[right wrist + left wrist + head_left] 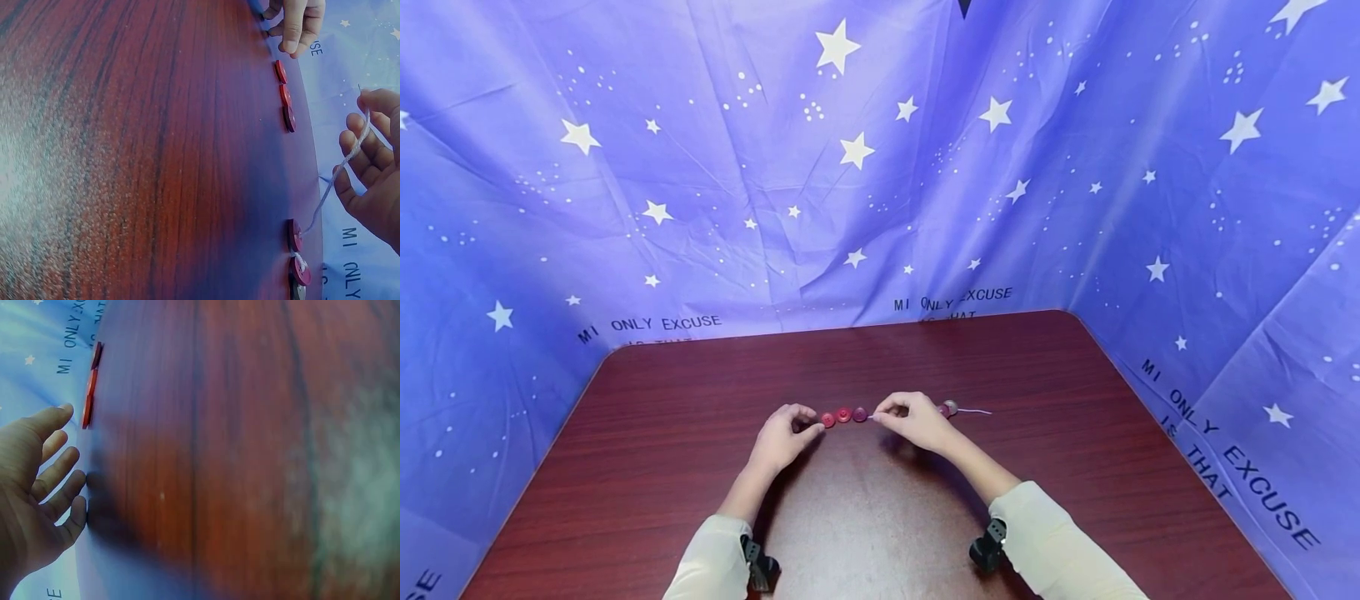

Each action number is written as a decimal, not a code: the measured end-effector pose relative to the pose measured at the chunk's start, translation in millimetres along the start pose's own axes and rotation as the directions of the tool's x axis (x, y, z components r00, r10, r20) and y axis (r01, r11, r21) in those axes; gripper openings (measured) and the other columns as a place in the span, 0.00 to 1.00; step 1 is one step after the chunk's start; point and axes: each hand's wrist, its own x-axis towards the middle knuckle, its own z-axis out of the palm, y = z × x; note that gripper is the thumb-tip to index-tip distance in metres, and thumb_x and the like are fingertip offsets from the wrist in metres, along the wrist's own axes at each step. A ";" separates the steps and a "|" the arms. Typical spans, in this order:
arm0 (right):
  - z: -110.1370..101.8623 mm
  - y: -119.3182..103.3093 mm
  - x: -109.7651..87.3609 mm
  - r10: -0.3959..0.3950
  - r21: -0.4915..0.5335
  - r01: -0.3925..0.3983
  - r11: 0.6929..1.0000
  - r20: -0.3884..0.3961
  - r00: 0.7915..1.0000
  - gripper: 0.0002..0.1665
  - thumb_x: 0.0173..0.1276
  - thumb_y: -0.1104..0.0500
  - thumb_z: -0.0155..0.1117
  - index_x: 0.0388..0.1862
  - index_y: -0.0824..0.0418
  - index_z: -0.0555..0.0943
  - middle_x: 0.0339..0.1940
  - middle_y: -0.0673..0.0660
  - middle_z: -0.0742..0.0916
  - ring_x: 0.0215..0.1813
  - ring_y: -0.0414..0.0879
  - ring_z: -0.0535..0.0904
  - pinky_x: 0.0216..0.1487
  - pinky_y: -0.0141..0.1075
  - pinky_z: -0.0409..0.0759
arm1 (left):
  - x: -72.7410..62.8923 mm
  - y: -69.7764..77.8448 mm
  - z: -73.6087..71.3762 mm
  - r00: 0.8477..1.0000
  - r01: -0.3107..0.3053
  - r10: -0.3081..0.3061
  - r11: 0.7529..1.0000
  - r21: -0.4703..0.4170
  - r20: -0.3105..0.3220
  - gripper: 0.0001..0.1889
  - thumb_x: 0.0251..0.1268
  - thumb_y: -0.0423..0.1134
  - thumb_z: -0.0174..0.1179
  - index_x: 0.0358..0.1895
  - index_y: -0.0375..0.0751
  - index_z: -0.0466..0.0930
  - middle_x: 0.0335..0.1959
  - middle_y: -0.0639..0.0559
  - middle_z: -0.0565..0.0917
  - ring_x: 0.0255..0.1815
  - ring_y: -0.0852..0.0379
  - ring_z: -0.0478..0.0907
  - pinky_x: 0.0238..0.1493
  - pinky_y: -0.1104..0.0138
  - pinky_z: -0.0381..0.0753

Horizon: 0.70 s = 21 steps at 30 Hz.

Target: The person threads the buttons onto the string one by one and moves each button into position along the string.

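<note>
Three loose buttons lie in a row on the table: two red ones and a dark purple one at the right end. Just left of the row is my left hand, its fingers relaxed and its thumb tip close to the nearest red button; nothing is in its grip. My right hand pinches a pale purple yarn between thumb and forefinger, and a thin tip sticks out past them. The yarn runs back to threaded buttons, with a dark red button first and a magenta button behind it.
A grey button sits at the far end of the threaded group, and a yarn tail trails to the right. The glossy red-brown table meets a blue star-printed cloth at its back and sides.
</note>
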 end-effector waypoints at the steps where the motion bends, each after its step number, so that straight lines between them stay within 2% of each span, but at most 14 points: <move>1: -0.1 -0.4 -0.1 0.001 -0.001 -0.001 1.000 0.001 1.000 0.06 0.63 0.54 0.65 0.31 0.55 0.84 0.25 0.48 0.83 0.28 0.34 0.74 0.30 0.26 0.74 | 0.3 0.5 0.7 1.000 -0.008 0.008 1.000 0.018 -0.002 0.11 0.53 0.44 0.67 0.38 0.44 0.81 0.34 0.52 0.80 0.35 0.56 0.76 0.40 0.62 0.75; 8: 0.9 -1.1 0.0 0.004 0.004 -0.004 1.000 0.004 1.000 0.07 0.63 0.54 0.65 0.32 0.56 0.84 0.25 0.49 0.83 0.28 0.35 0.74 0.31 0.26 0.74 | 3.6 2.6 9.3 1.000 0.005 -0.005 0.996 0.094 -0.009 0.17 0.51 0.50 0.68 0.41 0.45 0.81 0.37 0.52 0.80 0.43 0.51 0.74 0.46 0.57 0.75; 13: 1.5 -0.8 0.1 0.006 0.001 -0.006 1.000 0.002 1.000 0.06 0.62 0.55 0.65 0.31 0.55 0.84 0.25 0.47 0.83 0.28 0.34 0.74 0.31 0.26 0.74 | 5.6 3.5 14.0 1.000 0.019 -0.018 0.983 0.182 -0.010 0.22 0.48 0.54 0.69 0.44 0.45 0.80 0.40 0.51 0.80 0.44 0.50 0.73 0.44 0.55 0.75; 21: 1.9 -1.7 -0.4 0.001 0.009 -0.002 1.000 0.009 1.000 0.07 0.63 0.54 0.64 0.32 0.56 0.84 0.25 0.48 0.83 0.28 0.36 0.74 0.31 0.26 0.74 | 6.2 6.7 13.9 0.998 0.055 -0.058 0.978 0.201 0.006 0.22 0.47 0.55 0.69 0.43 0.46 0.81 0.43 0.49 0.79 0.45 0.49 0.73 0.44 0.53 0.74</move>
